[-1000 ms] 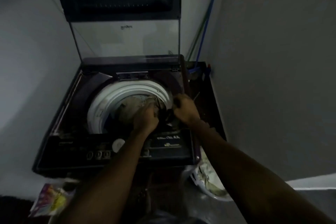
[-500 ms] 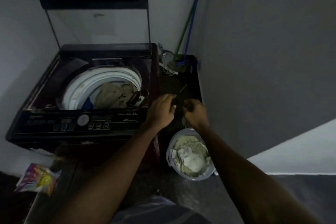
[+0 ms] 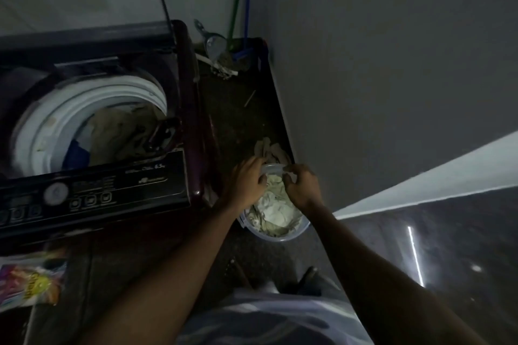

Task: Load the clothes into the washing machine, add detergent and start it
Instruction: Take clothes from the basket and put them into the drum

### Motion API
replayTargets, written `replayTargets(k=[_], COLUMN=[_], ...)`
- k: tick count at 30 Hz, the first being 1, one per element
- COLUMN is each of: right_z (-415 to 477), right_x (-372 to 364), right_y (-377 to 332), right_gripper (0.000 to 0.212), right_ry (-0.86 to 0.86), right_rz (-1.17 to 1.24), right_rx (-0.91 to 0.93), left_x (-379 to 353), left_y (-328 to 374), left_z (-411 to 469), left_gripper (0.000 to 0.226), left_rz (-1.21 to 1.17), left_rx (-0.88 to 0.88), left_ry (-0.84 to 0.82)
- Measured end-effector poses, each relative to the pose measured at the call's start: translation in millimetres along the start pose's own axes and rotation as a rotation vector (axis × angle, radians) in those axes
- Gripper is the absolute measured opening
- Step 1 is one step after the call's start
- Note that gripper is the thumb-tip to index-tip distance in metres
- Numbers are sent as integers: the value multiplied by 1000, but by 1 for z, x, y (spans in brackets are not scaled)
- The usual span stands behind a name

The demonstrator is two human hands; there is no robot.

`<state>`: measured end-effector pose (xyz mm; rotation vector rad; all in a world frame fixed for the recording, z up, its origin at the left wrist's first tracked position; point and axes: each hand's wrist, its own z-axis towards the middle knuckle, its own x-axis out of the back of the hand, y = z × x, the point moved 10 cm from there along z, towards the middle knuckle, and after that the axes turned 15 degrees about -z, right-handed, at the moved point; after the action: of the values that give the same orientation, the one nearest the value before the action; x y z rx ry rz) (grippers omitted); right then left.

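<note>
Head view: the washing machine (image 3: 92, 221) stands at the left, its opening facing up and its control panel (image 3: 126, 185) along the near edge. A tan garment (image 3: 117, 134) lies in the drum (image 3: 56, 120). To the right, a narrow strip of floor (image 3: 238, 109) runs away from the person between the machine's side and the grey wall (image 3: 392, 64) (broom handles (image 3: 241, 0) fill the far corner). At the strip's near end sits a bucket (image 3: 280, 237) heaped with pale clothes (image 3: 276, 210), one piece trailing over its far rim with its long axis toward that corner. The left hand (image 3: 248, 185) and right hand (image 3: 304, 189) are both curled into the heap by the far rim, apparently gripping cloth in the dim light. A detergent packet (image 3: 30, 283) lies on the floor before the machine's near edge.
</note>
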<state>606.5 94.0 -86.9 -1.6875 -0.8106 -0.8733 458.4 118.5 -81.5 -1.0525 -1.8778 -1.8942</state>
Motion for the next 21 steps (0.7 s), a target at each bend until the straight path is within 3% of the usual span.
replayTargets(k=[9,16,21], right_z=[25,66,98], right_x=[-54,-193,-289], right_y=[91,191,254], right_gripper=[22,36,39], right_ry=[-98,-453,-475], right_rz=[4,-281,-440], right_rx=[-26,69,117], left_x=[-98,-208,-296], left_y=[-52,-159,-257], left_z=[6,25,40], left_gripper=[44,38,45], left_rz=[-101,-94,5], left_rx=[169,217,270], left_ry=[39,18,-124])
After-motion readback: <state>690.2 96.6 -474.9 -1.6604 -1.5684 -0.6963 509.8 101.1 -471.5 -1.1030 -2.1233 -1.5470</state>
